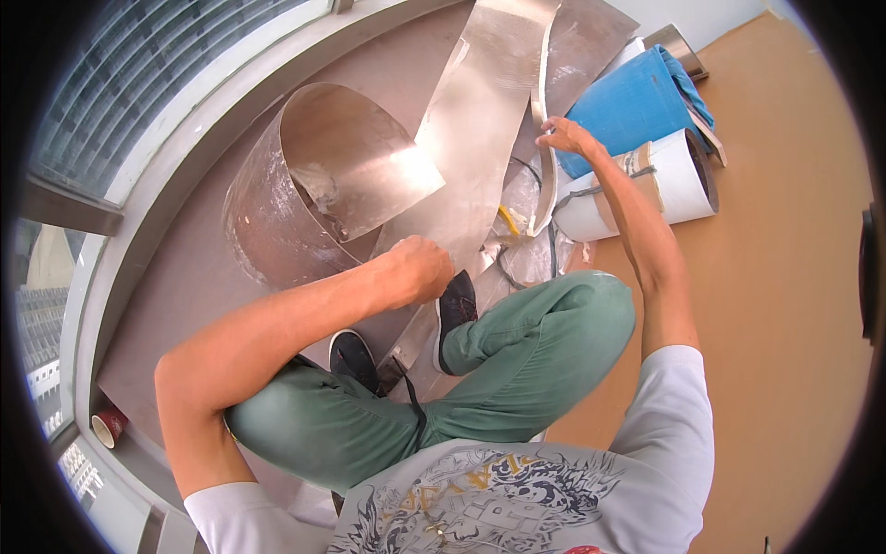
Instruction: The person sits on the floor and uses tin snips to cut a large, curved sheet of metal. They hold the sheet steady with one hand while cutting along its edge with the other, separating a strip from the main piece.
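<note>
I squat on the floor over thin metal sheets. My left hand point(420, 270) is closed in a fist above my dark shoe point(456, 309), on the near end of a long flat metal sheet point(480, 120); what it grips is hidden. My right hand point(566, 136) reaches forward and pinches a narrow curved metal strip point(546, 180) at its upper part. A large curled metal sheet point(305, 185) stands to the left of my left hand.
A blue roll point(628, 106) and a white roll point(678, 175) lie at the right on the brown floor point(784, 305). A window with a wide sill point(175, 157) runs along the left. A small tape roll point(109, 427) sits at lower left.
</note>
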A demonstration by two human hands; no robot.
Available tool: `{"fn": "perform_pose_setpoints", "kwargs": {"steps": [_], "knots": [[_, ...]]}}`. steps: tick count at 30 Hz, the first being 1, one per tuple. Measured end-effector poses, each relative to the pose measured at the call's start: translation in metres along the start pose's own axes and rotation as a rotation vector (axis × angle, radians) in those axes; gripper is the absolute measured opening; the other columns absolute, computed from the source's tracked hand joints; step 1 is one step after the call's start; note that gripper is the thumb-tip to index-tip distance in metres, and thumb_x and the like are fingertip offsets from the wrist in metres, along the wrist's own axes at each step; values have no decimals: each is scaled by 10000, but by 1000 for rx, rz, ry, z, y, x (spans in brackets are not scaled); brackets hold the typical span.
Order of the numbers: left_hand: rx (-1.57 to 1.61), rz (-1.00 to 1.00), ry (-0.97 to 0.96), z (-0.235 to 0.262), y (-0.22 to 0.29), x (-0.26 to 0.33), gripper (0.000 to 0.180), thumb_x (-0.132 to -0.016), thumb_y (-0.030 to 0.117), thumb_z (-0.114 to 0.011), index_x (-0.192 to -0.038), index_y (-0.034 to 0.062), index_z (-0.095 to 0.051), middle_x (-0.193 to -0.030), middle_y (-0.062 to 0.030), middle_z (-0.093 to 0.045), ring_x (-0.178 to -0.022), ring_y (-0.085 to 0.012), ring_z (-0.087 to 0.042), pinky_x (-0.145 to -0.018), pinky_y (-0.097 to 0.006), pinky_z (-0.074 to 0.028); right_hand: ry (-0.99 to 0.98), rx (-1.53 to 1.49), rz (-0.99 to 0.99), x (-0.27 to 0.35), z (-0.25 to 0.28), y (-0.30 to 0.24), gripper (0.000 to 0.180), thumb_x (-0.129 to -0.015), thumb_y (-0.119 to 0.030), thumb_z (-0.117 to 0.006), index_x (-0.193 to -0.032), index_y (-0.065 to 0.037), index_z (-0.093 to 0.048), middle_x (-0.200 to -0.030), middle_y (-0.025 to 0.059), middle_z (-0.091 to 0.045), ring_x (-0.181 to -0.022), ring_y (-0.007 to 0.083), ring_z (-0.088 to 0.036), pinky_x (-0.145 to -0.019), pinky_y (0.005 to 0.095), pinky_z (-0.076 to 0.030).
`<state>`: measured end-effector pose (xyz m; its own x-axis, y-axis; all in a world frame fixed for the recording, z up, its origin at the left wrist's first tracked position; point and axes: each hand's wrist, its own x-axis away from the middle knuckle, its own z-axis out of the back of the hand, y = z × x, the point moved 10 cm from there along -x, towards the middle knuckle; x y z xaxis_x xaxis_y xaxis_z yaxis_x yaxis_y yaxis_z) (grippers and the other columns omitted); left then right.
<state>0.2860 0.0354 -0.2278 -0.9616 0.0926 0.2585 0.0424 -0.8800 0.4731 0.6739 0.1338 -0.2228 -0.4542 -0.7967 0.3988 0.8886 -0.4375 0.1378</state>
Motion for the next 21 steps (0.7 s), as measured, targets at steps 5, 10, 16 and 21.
{"fn": "perform_pose_setpoints", "kwargs": {"steps": [5, 10, 16, 21], "knots": [[-66, -5, -47, -6, -4, 2, 246, -877, 272, -598, -905, 59, -719, -829, -154, -712, -818, -371, -689, -722, -447, -553, 97, -23, 106, 17, 13, -96, 484, -822, -407, -676, -1185, -91, -624, -1082, 188, -677, -1051, 357, -636, -915, 429, -497], [-77, 22, -15, -3, -9, 7, 280, -903, 311, -594, -930, 58, -711, -851, -156, -710, -828, -373, -686, -744, -457, -547, 83, 132, 385, 75, -35, -202, 436, -819, -350, -660, -1177, -106, -610, -1073, 173, -679, -1037, 348, -638, -894, 459, -505], [-118, 4, 13, 4, -6, 8, 286, -907, 312, -589, -929, 53, -709, -851, -162, -708, -828, -373, -685, -755, -464, -544, 48, 138, 442, 100, -36, -238, 425, -799, -342, -637, -1157, -113, -636, -1053, 124, -700, -1001, 318, -662, -838, 434, -530], [-148, 58, -10, 10, -7, 12, 265, -902, 299, -590, -949, 66, -708, -855, -158, -708, -833, -372, -683, -759, -465, -542, -116, 91, 370, 103, -50, -229, 459, -829, -389, -646, -1191, -109, -614, -1123, 170, -675, -1074, 349, -629, -903, 462, -499]]}}
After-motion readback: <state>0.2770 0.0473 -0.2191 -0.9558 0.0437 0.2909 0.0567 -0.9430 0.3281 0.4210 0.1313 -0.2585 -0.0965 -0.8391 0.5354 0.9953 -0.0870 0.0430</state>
